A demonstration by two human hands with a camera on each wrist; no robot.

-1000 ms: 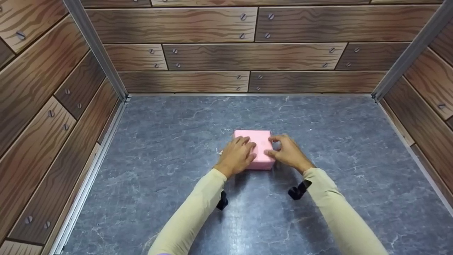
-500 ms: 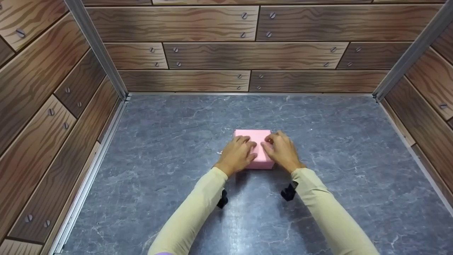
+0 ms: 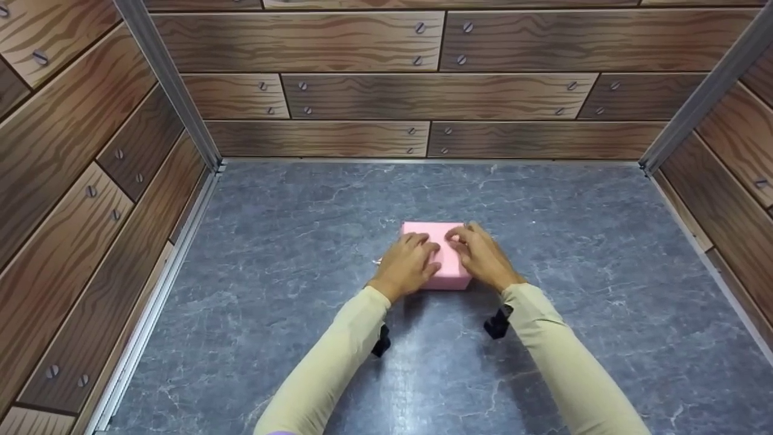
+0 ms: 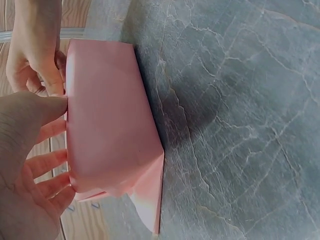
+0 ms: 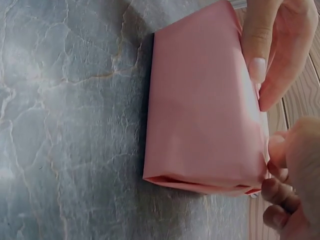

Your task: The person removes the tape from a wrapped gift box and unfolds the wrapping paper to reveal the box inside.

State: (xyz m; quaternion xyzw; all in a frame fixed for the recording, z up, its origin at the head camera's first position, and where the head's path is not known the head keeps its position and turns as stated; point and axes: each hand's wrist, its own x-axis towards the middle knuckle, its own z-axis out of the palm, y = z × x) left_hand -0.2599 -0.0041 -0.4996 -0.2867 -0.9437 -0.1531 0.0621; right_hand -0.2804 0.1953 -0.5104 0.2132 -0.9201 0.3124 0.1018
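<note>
A box wrapped in pink paper (image 3: pixel 445 269) stands on the grey marbled surface. My left hand (image 3: pixel 403 263) lies over the left part of its top, thumb and fingertips resting on the paper. The right hand (image 3: pixel 483 254) bends over the top's right part, with its curved fingertips at the paper and a gap between thumb and index finger. At the left end, a pointed paper flap (image 4: pixel 150 197) sticks out, loose from the box. The right end shows folded paper edges (image 5: pixel 200 186). What lies under the right fingertips is hidden.
Wood-patterned panels (image 3: pixel 320 139) wall the back and both sides, joined by grey metal corner posts (image 3: pixel 166 84). The marbled surface (image 3: pixel 290 241) extends all around the box. A black wrist mount (image 3: pixel 498 323) hangs below the right sleeve.
My right hand has moved from the box's right edge leftward onto its top, and its thumb and index finger have shifted slightly. The left hand and the box have stayed in place.
</note>
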